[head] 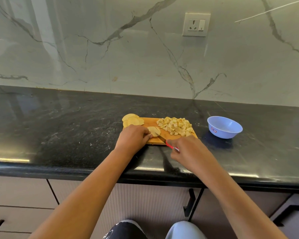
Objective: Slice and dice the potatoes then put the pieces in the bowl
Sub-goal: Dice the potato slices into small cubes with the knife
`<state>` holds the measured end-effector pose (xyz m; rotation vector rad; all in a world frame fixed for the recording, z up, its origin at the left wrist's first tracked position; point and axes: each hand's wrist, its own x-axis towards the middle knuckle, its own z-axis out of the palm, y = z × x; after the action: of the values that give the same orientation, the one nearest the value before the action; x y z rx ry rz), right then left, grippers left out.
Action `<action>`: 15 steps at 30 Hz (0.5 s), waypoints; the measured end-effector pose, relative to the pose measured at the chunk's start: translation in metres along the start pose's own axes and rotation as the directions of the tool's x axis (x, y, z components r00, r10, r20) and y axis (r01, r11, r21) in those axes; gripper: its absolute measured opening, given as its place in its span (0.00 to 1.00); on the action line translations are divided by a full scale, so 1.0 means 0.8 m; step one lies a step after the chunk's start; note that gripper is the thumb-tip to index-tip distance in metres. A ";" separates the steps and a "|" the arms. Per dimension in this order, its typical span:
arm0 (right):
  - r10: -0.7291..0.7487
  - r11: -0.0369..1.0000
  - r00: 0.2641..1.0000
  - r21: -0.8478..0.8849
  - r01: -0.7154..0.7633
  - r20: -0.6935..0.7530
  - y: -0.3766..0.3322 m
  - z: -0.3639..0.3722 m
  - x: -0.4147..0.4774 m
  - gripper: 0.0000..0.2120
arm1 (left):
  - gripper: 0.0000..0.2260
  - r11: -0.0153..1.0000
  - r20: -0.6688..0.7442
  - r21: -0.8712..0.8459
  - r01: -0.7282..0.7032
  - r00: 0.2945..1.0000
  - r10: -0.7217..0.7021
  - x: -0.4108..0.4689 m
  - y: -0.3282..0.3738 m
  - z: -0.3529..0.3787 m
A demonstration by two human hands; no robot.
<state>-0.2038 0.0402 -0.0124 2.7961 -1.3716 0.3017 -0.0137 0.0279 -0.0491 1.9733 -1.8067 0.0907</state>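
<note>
Head view: one wide look down past both forearms onto a black counter (67, 126).
Cutting board (149, 122): wooden, it lay on the counter with its long side across the view.
Left hand (134, 135): it rested on the board's left end, fingers curled down over a small slice stack (154, 131) and pinning it to the wood.
Slice stack: it sat near the board's middle, just right of the left fingertips.
Right hand (185, 149): it was just off the board's near right corner, fingers wrapped around the red handle of the knife (160, 137).
Knife: the blade slanted from that corner toward the stack, its tip touching the stack's near edge.
Uncut slices (132, 120): round and overlapping, they lay on the board's far left corner, some past its edge.
Diced potato (175, 126): it was heaped on the board's right half, apart from the stack.
Bowl (228, 133): light blue and upright on the counter, it stood right of the board and clear of it, with a small red label on its wall.
Wall socket (196, 24): white, it was on the marble wall well behind the board, toward the right.
</note>
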 end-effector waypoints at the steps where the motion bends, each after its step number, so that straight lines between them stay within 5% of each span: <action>1: 0.006 1.000 1.000 0.023 -0.006 0.000 0.002 -0.003 -0.012 0.17 | 0.14 1.000 -0.006 -0.002 -0.004 1.000 0.004 -0.001 0.001 -0.001; 9: 0.086 0.966 0.989 0.252 -0.053 -0.121 0.010 -0.022 -0.026 0.18 | 0.13 1.000 0.023 -0.028 -0.009 1.000 0.010 -0.010 -0.002 -0.003; 15: 0.059 0.968 0.988 0.249 -0.022 -0.142 -0.001 0.007 0.026 0.18 | 0.12 1.000 0.023 -0.011 0.003 1.000 -0.003 -0.009 -0.003 -0.003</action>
<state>-0.1900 0.0240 -0.0141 2.8654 -1.4504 0.7143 -0.0115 0.0351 -0.0504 1.9773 -1.8147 0.0567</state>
